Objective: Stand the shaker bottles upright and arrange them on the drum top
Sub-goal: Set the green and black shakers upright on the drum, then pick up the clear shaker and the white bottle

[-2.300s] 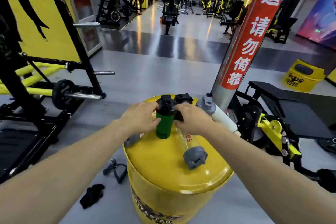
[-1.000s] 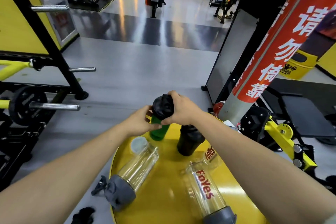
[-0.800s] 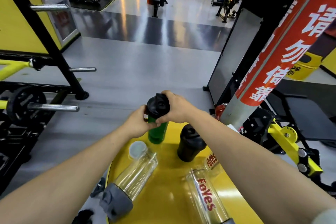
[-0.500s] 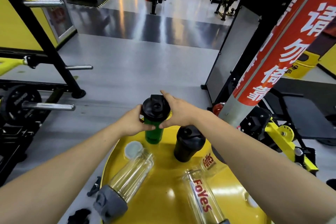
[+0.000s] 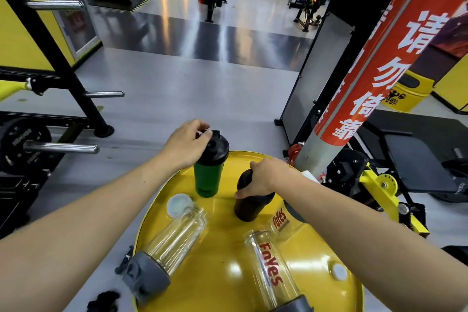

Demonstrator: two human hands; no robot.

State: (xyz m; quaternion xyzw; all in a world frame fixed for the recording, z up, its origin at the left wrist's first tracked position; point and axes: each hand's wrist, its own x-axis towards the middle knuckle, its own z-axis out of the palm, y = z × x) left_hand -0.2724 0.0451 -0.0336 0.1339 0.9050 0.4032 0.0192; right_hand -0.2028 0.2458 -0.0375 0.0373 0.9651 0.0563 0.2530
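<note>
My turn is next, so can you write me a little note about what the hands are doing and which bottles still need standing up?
Left hand: fingers on the black lid of the green bottle, which stands upright at the far side of the drum top.
Right hand: wrapped around the top of the black bottle, also upright.
Done: those two standing.
Left: the clear bottle on the left, the clear bottle with red letters and a third one, mostly hidden behind the right arm, all lie on their sides.

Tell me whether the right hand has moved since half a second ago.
Yes. The right hand left the green bottle's lid and dropped rightward onto the black bottle, both standing on the drum top.
</note>
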